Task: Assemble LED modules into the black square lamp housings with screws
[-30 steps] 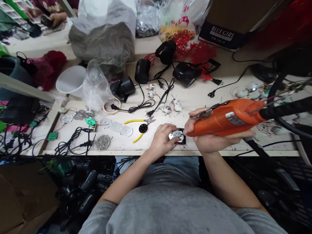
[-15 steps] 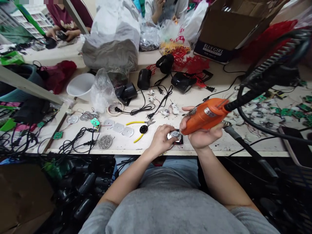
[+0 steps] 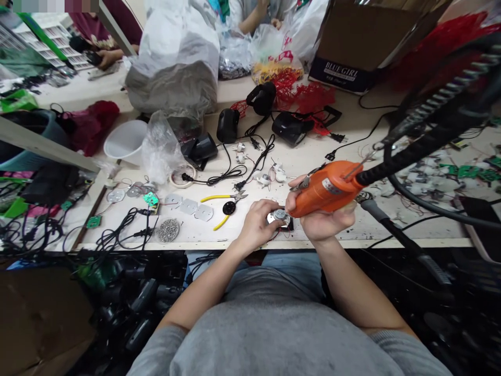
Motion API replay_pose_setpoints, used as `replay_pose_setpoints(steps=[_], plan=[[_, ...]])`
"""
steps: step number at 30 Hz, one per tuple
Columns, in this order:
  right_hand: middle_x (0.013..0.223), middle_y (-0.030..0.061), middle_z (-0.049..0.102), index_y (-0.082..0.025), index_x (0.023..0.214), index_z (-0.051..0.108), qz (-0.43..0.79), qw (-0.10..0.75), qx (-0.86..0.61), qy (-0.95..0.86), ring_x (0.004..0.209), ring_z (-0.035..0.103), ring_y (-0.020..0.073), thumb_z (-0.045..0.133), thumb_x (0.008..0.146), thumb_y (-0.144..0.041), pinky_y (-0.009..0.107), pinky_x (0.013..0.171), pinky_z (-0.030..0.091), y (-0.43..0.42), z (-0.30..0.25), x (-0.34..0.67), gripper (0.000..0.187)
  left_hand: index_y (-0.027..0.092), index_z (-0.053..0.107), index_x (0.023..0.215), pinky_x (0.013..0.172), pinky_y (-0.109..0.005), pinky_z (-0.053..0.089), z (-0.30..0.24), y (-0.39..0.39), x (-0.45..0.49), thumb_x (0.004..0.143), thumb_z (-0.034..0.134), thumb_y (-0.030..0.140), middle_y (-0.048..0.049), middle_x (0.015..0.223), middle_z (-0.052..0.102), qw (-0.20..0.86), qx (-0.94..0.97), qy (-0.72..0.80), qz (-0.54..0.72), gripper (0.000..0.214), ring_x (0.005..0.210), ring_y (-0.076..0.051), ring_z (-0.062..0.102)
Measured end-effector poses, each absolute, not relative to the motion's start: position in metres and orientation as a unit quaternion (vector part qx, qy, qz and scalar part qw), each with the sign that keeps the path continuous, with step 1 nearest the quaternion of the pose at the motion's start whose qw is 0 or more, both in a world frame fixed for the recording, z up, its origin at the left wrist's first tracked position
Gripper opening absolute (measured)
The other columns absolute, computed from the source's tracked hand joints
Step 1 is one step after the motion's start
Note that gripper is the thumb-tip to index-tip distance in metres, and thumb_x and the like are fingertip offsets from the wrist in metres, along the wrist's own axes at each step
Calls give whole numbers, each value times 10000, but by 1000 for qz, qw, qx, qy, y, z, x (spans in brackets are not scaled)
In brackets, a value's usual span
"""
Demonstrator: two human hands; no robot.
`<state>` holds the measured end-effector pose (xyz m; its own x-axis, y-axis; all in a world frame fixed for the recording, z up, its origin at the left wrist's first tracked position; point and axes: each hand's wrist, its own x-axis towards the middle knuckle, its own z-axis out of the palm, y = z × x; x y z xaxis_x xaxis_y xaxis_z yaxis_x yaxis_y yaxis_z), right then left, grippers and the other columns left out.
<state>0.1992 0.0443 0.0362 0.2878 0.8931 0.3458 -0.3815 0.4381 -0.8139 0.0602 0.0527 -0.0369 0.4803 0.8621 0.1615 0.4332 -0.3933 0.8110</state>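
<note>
My right hand (image 3: 326, 222) is wrapped round an orange electric screwdriver (image 3: 326, 189), its black cable running up to the right. The tool's front end points left and down at a small round metal part (image 3: 279, 214) in a black housing on the table; whether its tip touches is hidden. My left hand (image 3: 258, 224) grips that part from the left, fingers over its edge. Yellow-handled cutters (image 3: 217, 198) lie left of my left hand, with a black disc (image 3: 228, 208) on one handle. A dish of screws (image 3: 168, 230) sits farther left.
Flat grey plates (image 3: 188, 206) and a white bowl (image 3: 124, 140) are on the left. Black housings (image 3: 228, 125) with cords lie behind my hands. A soldering iron (image 3: 385, 222) and many small motors and circuit boards (image 3: 469, 172) are on the right. Two other people sit across the table.
The view has shifted slightly. My right hand keeps the screwdriver by the round metal part, and my left hand still holds that part in place.
</note>
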Motion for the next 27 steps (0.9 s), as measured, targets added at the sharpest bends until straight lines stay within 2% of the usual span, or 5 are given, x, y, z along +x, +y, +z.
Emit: replay_pose_setpoints(steps=[6,12,15,19,27], plan=[[763,48,666,-283,896,724,437,710,-332,-441,432,511,188,553,704,-827,341,363,351,43,33,209,602,209,701,1081,993,-393,481,-38,51,60,803,786,226,-71,1117,724,365,776,415,305,292,1102,-243,635],[617,26,573,-301,929,702,465,670,-355,-457,444,494,220,478,684,-883,377,415,370,44,25,217,669,214,703,1068,990,-396,485,-37,51,60,795,797,235,-69,1115,723,375,769,420,303,289,1096,-244,637],[642,39,593,-299,943,696,459,666,-364,-462,448,499,227,416,706,-908,400,436,396,44,23,218,711,201,705,1060,980,-393,490,-38,51,60,790,803,225,-74,1106,725,374,768,418,309,288,1084,-245,640],[797,66,675,-306,954,697,438,686,-357,-458,469,545,229,465,720,-881,392,405,393,45,21,219,662,198,700,1065,982,-393,491,-40,51,60,799,802,232,-70,1109,729,370,773,410,313,287,1083,-240,644],[856,62,744,-304,928,745,449,712,-301,-448,454,580,218,595,724,-782,369,346,406,46,28,217,541,205,687,1084,976,-380,497,-44,51,59,803,804,234,-59,1109,730,357,780,398,325,305,1080,-230,645]])
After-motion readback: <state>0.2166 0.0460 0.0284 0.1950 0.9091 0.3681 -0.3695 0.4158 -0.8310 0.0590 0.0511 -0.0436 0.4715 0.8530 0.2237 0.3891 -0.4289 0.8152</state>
